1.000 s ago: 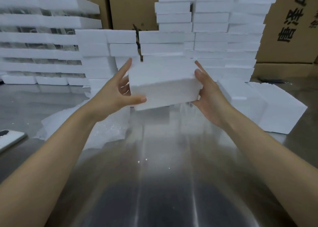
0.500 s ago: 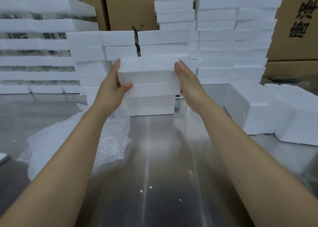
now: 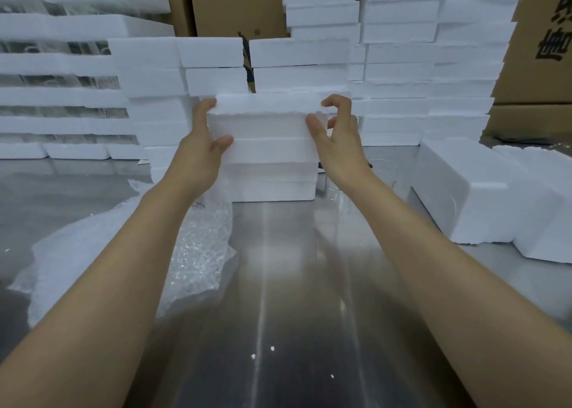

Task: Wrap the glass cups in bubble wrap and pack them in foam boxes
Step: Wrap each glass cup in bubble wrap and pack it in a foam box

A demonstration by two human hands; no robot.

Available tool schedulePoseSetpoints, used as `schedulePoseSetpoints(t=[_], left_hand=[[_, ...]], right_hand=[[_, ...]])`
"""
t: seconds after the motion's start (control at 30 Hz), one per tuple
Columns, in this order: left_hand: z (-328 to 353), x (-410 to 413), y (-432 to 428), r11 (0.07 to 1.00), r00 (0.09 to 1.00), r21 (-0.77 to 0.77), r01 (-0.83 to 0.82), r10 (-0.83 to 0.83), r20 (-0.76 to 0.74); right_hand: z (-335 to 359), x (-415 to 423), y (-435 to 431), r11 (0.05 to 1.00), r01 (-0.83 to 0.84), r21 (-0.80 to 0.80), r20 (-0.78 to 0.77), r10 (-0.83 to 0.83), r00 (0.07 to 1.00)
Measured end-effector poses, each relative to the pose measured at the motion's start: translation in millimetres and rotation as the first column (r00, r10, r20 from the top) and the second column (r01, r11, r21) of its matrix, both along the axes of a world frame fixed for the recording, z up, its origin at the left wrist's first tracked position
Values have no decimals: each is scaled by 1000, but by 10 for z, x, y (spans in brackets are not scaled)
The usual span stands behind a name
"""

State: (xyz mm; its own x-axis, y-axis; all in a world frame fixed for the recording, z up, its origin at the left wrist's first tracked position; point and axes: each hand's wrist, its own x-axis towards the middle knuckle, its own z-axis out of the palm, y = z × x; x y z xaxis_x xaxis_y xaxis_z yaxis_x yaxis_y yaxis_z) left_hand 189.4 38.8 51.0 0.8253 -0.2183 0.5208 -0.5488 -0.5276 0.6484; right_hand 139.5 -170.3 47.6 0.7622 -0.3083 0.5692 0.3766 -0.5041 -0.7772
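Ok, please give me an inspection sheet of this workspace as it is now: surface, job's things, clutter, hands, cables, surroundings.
Surface: shiny steel table, reflective, bare in the middle.
Job's things: white foam box on top of a short stack of the same boxes; crumpled clear bubble wrap sheet on the left; a clear glass cup seems to stand behind the right wrist, hard to tell.
Clutter: small white foam crumbs near the front edge.
Hands: left hand and right hand grip the ends of the top box.
Cables: nothing seen.
Surroundings: tall stacks of white foam boxes behind, two large foam blocks on the right, brown cardboard cartons at the back.
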Motion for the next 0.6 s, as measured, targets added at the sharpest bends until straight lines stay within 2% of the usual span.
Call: schedulePoseSetpoints(t=[0.2,0.3,0.4,0.6], left_hand=[[-43,46,7,999,1000,-36,20,-21,-22],[-61,41,-33,998,997,-56,-36,39,59],[-65,53,-60,995,988,23,-101,97,119],[-57,5,-72,986,988,85,-142,136,66]], right_hand=[[-78,32,-6,998,-45,-54,-28,44,999],[-107,47,8,998,-26,-57,-11,26,1000],[-136,76,3,997,-3,-74,12,4,1000],[-184,100,8,989,58,-134,26,-55,998]])
